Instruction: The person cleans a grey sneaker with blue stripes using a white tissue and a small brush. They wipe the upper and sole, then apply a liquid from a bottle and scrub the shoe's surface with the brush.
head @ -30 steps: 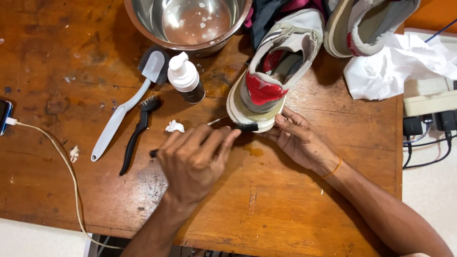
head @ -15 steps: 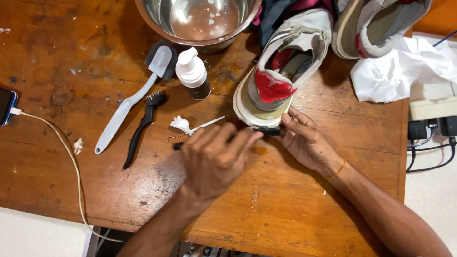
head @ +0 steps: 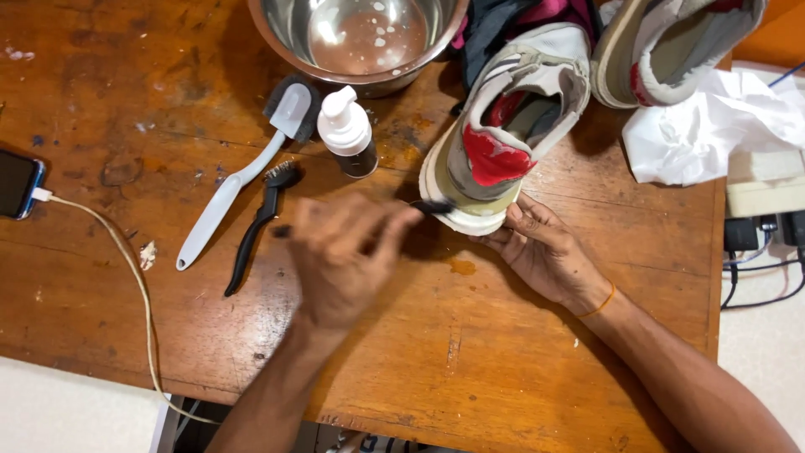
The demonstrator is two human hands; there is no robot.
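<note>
A grey and white sneaker (head: 503, 143) with a red tongue lies on the wooden table (head: 126, 352), toe toward me. My left hand (head: 344, 260) is closed around a small dark brush (head: 432, 205). The brush's tip touches the left edge of the sneaker's toe sole. The hand is motion-blurred. My right hand (head: 545, 252) sits just below the toe, with its fingertips pressed against the sole's front rim.
A steel bowl (head: 360, 33) of soapy water stands at the top, with a white pump bottle (head: 345, 134) in front of it. A long white brush (head: 231, 189) and a black brush (head: 256, 231) lie at left. There is a second sneaker (head: 671, 50), white cloth (head: 713, 126), a phone (head: 17, 183) with cable (head: 126, 277), and plugs (head: 755, 231) at right.
My left hand has slid the small brush along the toe edge, and it now covers the small white scrap beside it. My right hand stays at the toe.
</note>
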